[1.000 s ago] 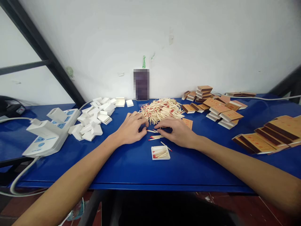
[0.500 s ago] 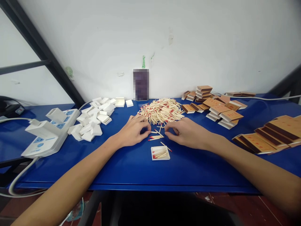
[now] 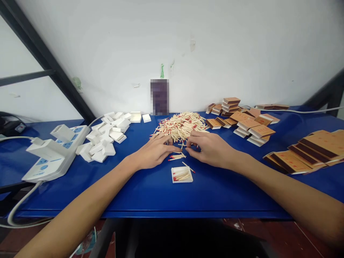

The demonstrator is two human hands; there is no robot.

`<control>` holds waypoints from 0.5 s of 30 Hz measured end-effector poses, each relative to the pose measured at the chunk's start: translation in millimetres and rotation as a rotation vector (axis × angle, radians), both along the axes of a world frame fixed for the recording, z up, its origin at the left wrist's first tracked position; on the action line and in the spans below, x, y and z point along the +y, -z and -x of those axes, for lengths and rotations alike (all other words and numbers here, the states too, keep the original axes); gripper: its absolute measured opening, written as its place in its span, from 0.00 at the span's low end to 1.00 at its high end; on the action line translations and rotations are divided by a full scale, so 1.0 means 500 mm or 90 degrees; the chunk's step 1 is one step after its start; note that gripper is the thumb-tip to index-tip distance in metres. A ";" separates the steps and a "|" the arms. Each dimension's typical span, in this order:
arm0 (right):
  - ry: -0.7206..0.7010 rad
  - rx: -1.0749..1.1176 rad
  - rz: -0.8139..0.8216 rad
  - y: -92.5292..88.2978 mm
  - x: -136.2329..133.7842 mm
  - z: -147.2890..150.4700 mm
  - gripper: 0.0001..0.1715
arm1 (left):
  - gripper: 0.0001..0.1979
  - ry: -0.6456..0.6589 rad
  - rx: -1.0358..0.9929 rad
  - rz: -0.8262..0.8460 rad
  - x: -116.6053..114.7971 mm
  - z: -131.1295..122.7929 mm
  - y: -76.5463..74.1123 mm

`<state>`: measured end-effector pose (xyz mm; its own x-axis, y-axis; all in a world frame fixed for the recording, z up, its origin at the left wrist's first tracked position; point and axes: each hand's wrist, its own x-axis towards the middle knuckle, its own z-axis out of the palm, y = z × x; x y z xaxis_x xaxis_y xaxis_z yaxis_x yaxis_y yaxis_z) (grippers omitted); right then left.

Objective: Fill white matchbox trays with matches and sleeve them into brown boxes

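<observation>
Loose matches point(image 3: 177, 156) with red heads lie on the blue table just behind a white matchbox tray point(image 3: 182, 181), which holds several more. My left hand point(image 3: 156, 150) rests to the left of them, thumb and fingers apart, its thumb reaching toward the small matches. From the right, my right hand point(image 3: 208, 148) comes in with thumb and forefinger curled close together. A red match head shows between those fingers. Behind both hands rises a large heap of matches point(image 3: 184, 123), and one single match point(image 3: 189, 167) leans against the tray's back edge.
White empty trays point(image 3: 99, 143) are piled at left beside a power strip point(image 3: 48, 168) with cables. Brown matchbox sleeves point(image 3: 249, 125) stand stacked at back right, and more sleeves point(image 3: 303, 152) at far right. A dark pixelated rectangle point(image 3: 159, 97) leans on the wall.
My left thumb has stretched right toward the matches. My right hand has shifted slightly left, and a red match head now shows between its fingers. The view has moved a little.
</observation>
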<state>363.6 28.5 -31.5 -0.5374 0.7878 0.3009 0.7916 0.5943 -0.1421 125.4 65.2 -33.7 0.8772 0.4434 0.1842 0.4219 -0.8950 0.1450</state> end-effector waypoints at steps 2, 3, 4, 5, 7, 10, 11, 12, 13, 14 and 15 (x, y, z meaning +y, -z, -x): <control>-0.041 0.000 0.086 -0.017 -0.011 -0.005 0.09 | 0.18 -0.006 0.000 0.002 0.000 0.000 0.000; -0.062 -0.007 0.138 -0.025 -0.016 -0.007 0.12 | 0.18 -0.010 -0.002 0.002 0.000 -0.001 0.001; -0.079 -0.007 0.179 -0.031 -0.020 -0.010 0.12 | 0.17 -0.014 -0.003 0.004 0.001 0.000 0.001; -0.094 -0.004 0.214 -0.035 -0.023 -0.012 0.11 | 0.16 -0.018 -0.004 0.005 0.001 0.000 0.001; -0.123 0.005 0.266 -0.038 -0.026 -0.014 0.10 | 0.15 -0.024 -0.009 0.009 0.001 0.000 0.002; -0.159 0.013 0.313 -0.034 -0.024 -0.012 0.11 | 0.12 -0.031 -0.032 0.021 0.003 -0.001 0.005; -0.164 0.017 0.319 -0.033 -0.022 -0.010 0.12 | 0.12 -0.034 -0.042 0.029 0.004 -0.001 0.007; -0.167 0.020 0.320 -0.031 -0.021 -0.009 0.12 | 0.11 -0.037 -0.049 0.038 0.005 -0.001 0.008; -0.167 0.023 0.316 -0.029 -0.021 -0.008 0.12 | 0.11 -0.043 -0.055 0.046 0.007 0.000 0.010; -0.167 0.024 0.310 -0.028 -0.020 -0.007 0.11 | 0.11 -0.050 -0.059 0.052 0.008 0.000 0.011; -0.167 0.023 0.299 -0.028 -0.020 -0.007 0.10 | 0.10 -0.059 -0.061 0.056 0.009 0.000 0.011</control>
